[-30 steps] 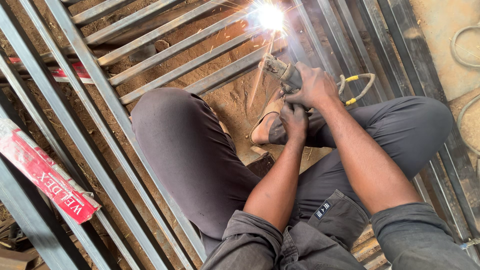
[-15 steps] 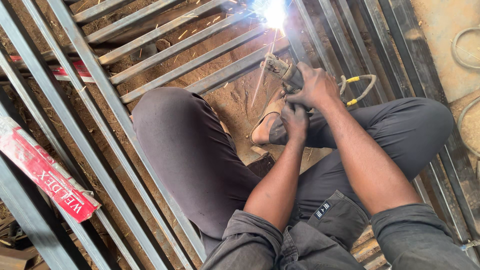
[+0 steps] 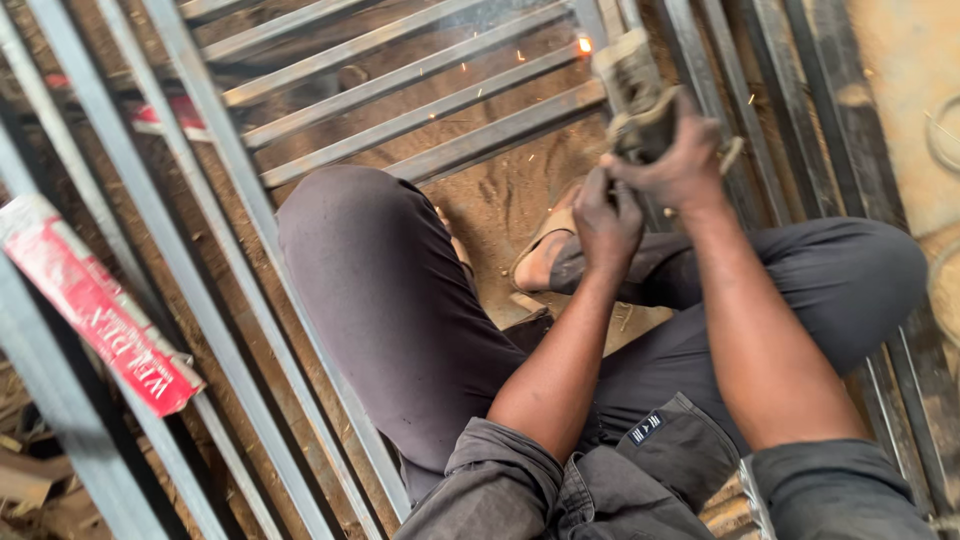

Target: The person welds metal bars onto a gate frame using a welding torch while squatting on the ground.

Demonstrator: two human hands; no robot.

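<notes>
Fingers of right hand wrapped tight round blurred grey welding electrode holder; left hand closed beneath, steadying. Aimed at glowing spot on grey steel bar grille, close above knees.

From my feed I see grey sleeves rolled up above both elbows at 6 o'clock, forearms bare. Dark charcoal trousers cover both legs. A grey chest pocket flap at 5 o'clock carries a small black tag. One foot is bare near centre.
</notes>
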